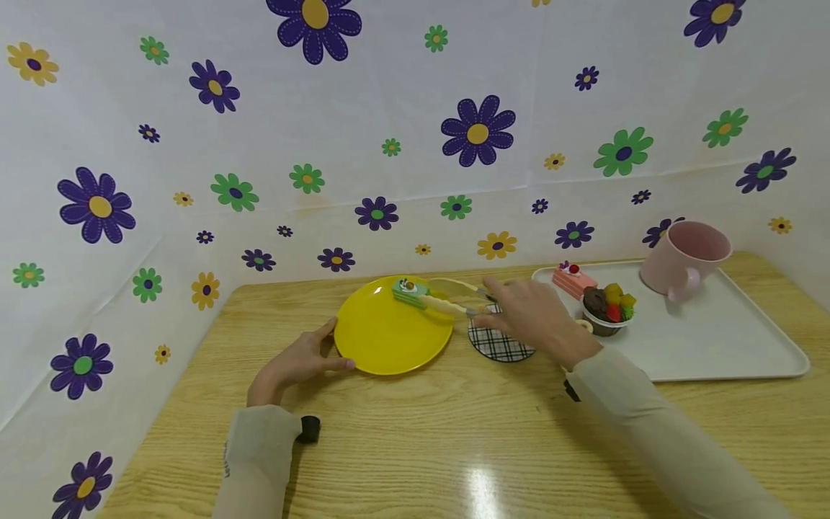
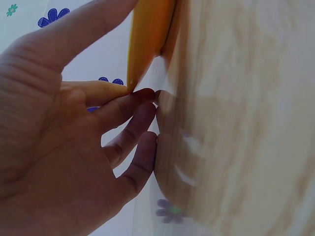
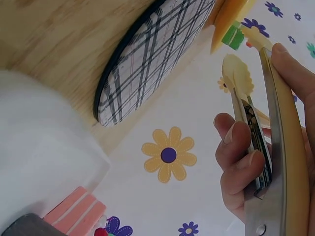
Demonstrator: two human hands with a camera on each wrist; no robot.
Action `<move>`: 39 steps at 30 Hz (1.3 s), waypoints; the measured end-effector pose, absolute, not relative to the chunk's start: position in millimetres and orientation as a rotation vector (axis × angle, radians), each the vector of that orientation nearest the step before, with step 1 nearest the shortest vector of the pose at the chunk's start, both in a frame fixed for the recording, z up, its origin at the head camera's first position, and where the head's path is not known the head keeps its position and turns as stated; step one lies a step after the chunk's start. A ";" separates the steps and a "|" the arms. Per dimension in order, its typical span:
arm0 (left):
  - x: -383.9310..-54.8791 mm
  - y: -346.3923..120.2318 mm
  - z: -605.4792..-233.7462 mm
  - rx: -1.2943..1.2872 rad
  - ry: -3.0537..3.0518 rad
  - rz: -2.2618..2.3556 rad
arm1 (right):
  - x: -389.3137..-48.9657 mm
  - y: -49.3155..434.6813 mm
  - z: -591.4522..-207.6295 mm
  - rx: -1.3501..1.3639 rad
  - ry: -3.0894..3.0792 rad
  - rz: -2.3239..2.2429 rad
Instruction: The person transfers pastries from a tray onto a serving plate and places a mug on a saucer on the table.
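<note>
My left hand grips the left rim of a round yellow plate between thumb and fingers. On the plate's back right side sits a small green cake slice with a white and orange topping. My right hand holds cream-tipped metal tongs, fingers wrapped round their arms. The two tips stand apart over the plate, one right at the slice's near side, the other behind and to its right. In the right wrist view the tongs point away towards the slice.
A round checked coaster lies partly under my right hand. To its right, a white tray carries a pink cake slice, a cup of chocolate and fruit, and a pink mug. A flowered cloth hangs behind the wooden table.
</note>
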State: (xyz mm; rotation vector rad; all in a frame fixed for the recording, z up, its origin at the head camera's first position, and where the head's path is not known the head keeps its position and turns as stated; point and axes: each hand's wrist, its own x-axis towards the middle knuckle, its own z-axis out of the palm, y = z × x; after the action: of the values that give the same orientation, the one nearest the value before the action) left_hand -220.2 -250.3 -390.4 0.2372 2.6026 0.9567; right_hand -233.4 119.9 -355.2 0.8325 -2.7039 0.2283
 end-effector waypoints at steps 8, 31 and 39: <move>-221.5 -251.6 -391.5 0.269 2.625 0.947 | -226.8 129.3 -352.7 0.797 -2.721 0.201; -222.1 -251.2 -392.0 0.259 2.615 0.946 | -204.3 156.4 -350.9 0.713 -2.729 0.231; -222.0 -251.5 -392.3 0.258 2.613 0.943 | -195.2 166.5 -348.2 0.696 -2.699 0.223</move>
State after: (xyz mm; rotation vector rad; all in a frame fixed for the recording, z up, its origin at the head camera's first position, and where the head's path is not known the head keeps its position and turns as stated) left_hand -222.0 -251.5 -392.3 0.2575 2.6135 0.9435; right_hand -195.2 166.5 -348.2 0.6960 -2.6986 0.2229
